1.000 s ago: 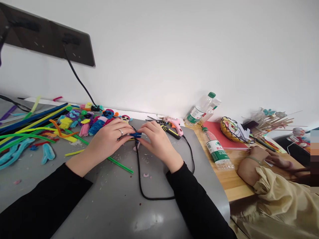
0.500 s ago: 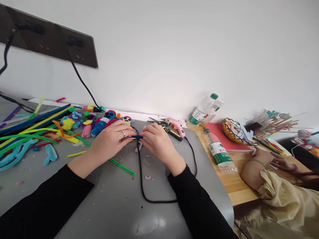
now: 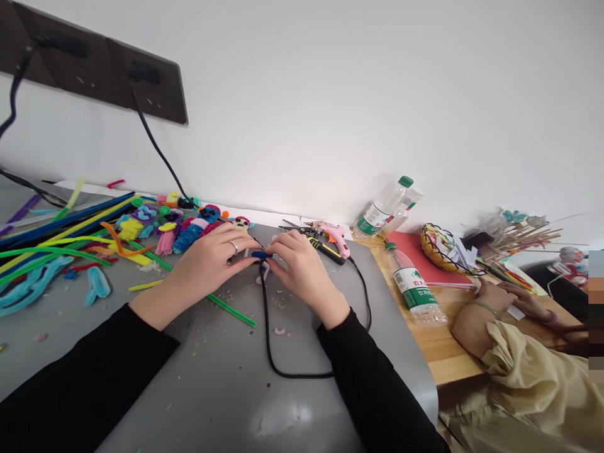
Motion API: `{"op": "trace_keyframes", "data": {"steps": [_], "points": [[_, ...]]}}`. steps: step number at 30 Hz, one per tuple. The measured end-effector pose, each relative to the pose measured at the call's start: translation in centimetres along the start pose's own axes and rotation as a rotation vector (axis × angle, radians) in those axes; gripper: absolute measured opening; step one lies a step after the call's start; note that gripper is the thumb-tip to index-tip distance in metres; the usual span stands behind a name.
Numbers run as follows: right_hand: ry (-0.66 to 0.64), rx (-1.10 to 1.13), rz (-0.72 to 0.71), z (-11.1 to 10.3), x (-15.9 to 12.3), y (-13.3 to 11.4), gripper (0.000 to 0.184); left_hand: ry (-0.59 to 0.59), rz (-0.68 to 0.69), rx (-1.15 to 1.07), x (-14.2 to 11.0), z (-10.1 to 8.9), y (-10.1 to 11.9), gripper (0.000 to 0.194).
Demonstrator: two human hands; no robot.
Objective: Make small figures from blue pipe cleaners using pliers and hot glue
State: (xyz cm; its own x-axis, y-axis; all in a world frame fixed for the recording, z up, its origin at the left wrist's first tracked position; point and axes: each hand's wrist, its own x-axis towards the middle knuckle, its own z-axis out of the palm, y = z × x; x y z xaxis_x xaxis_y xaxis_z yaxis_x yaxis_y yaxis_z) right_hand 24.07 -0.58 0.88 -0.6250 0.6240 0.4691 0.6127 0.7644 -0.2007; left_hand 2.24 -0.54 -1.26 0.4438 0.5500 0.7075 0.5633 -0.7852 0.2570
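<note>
Between my fingertips is a short dark-blue piece of pipe cleaner [image 3: 261, 255], held above the grey mat. My left hand [image 3: 212, 261], with a ring on one finger, pinches its left end. The right end is pinched by my right hand [image 3: 302, 270]. Fingers partly cover the piece, so its full shape is hidden. A green pipe cleaner [image 3: 232, 310] lies under my left wrist. Just behind my left hand sit several small fuzzy dolls, among them a blue one [image 3: 189, 236]. A black cable [image 3: 265, 314] runs on the mat below my fingers.
Many coloured pipe cleaners [image 3: 61, 242] are heaped at left. Black-and-yellow pliers [image 3: 325, 250] and a pink glue gun [image 3: 338, 239] lie behind my right hand. Plastic bottles [image 3: 418, 292], a basket [image 3: 436, 251] and a co-worker's arm [image 3: 481, 314] are at right. A socket panel [image 3: 108, 69] is on the wall.
Both hands stay almost in place, still pinching the blue piece, while my fingers shift slightly on it. The view moves a little. At right, the co-worker's hands move slightly.
</note>
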Motion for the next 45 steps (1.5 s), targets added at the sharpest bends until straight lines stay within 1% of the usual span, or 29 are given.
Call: {"op": "trace_keyframes", "data": {"steps": [7, 12, 15, 20, 27, 33, 36, 40, 45], "points": [[0.064, 0.104, 0.047, 0.07, -0.1, -0.15, 0.008, 0.072, 0.046, -0.028, 0.17, -0.3, 0.29, 0.02], [0.073, 0.157, 0.075, 0.06, -0.07, -0.32, 0.009, 0.122, 0.088, -0.029, 0.34, -0.39, 0.36, 0.016], [0.076, 0.174, 0.078, 0.04, -0.06, -0.37, 0.009, 0.11, 0.079, -0.036, 0.34, -0.39, 0.36, 0.017], [0.096, 0.193, 0.06, 0.08, -0.08, -0.34, 0.008, 0.092, 0.018, -0.017, 0.13, -0.26, 0.12, 0.022], [0.088, 0.187, 0.072, 0.16, -0.09, -0.33, 0.008, 0.111, 0.053, -0.031, -0.04, -0.14, 0.01, 0.019], [0.09, 0.193, 0.065, 0.14, -0.1, -0.3, 0.007, 0.113, 0.023, -0.039, 0.04, -0.14, 0.13, 0.018], [0.084, 0.191, 0.07, 0.11, -0.1, -0.32, 0.008, 0.095, 0.033, -0.044, 0.19, -0.26, 0.36, 0.018], [0.08, 0.198, 0.086, 0.05, -0.1, -0.4, 0.009, 0.1, 0.027, -0.052, 0.3, -0.39, 0.61, 0.019], [0.079, 0.208, 0.079, 0.04, -0.09, -0.34, 0.008, 0.096, 0.007, -0.07, 0.24, -0.37, 0.5, 0.019]]}}
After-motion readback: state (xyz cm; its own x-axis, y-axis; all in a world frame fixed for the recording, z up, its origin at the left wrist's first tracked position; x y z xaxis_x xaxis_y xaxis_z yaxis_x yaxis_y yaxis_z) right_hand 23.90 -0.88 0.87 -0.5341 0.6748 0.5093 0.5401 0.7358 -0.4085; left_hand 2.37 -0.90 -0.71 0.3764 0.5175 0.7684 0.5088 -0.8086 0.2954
